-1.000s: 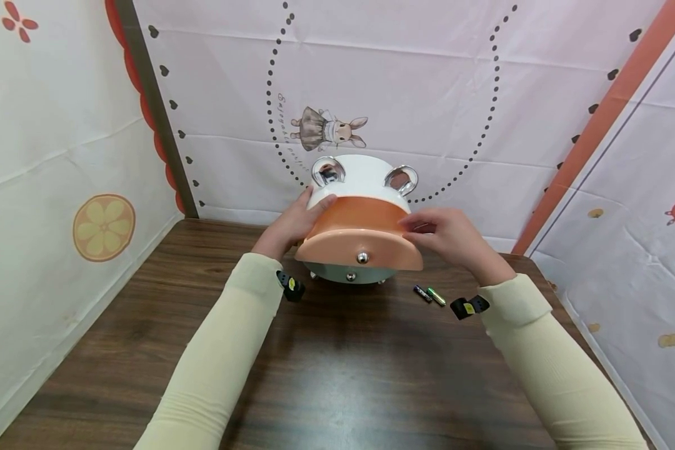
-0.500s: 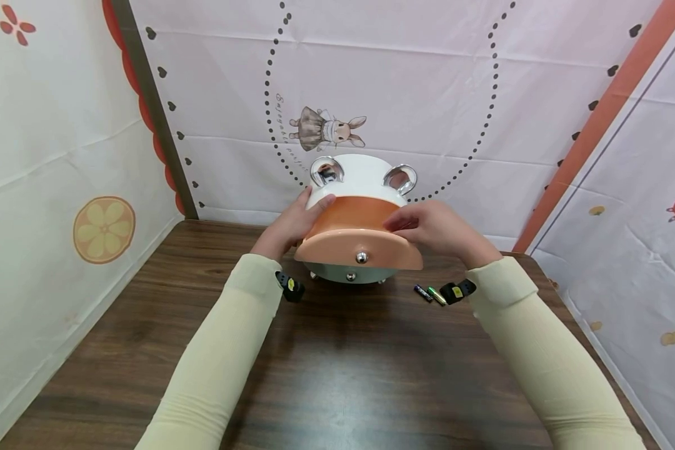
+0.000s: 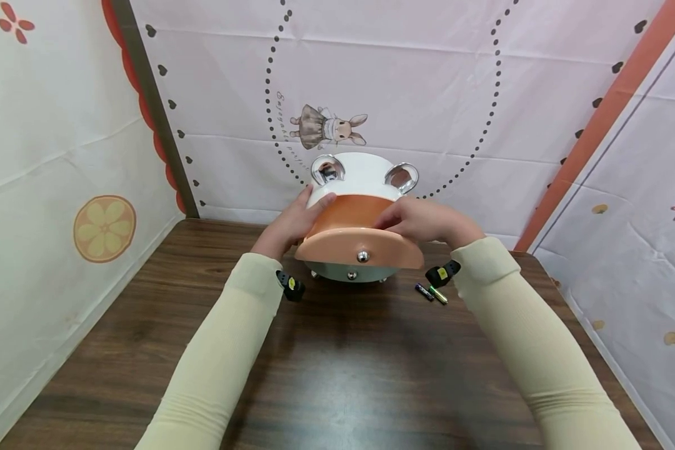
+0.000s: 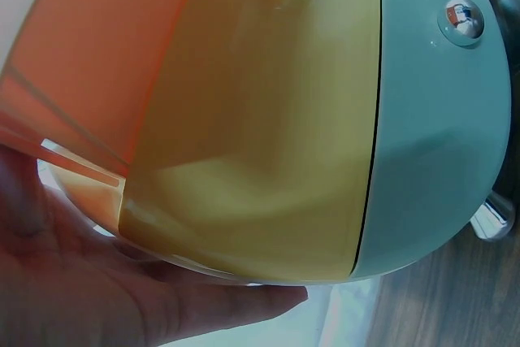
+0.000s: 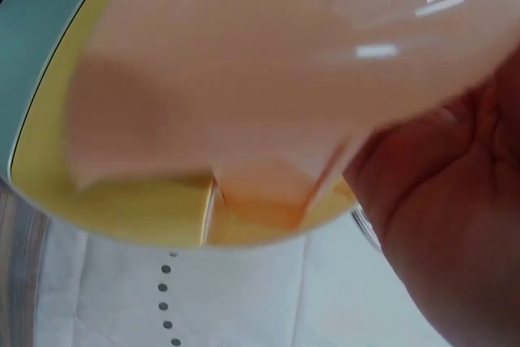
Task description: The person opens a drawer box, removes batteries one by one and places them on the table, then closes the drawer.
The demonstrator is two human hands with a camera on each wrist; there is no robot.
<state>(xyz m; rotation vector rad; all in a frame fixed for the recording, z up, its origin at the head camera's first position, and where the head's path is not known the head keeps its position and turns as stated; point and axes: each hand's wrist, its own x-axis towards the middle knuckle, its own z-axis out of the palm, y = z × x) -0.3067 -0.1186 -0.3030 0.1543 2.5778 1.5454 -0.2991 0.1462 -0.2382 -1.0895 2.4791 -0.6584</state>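
A small rounded drawer cabinet (image 3: 360, 172) with a white top and two chrome ear loops stands at the back of the table. Its orange drawer (image 3: 345, 212) is pulled out, its peach front (image 3: 337, 247) bearing a chrome knob. My left hand (image 3: 292, 225) rests on the cabinet's left side, thumb near the drawer's edge; in the left wrist view the fingers lie straight along the side. My right hand (image 3: 422, 219) reaches over the right end of the drawer front, fingertips down inside. The front hides those tips and whatever they touch. Below are a yellow drawer (image 4: 268, 119) and a teal drawer (image 4: 431, 136).
Two small batteries, one dark (image 3: 424, 292) and one green (image 3: 439, 295), lie on the brown wood table (image 3: 337, 369) right of the cabinet. A printed cloth (image 3: 405, 75) hangs close behind, with more cloth at both sides.
My right hand has moved left from the drawer's right side and dipped its fingers behind the front. My left hand and the cabinet have stayed in place.
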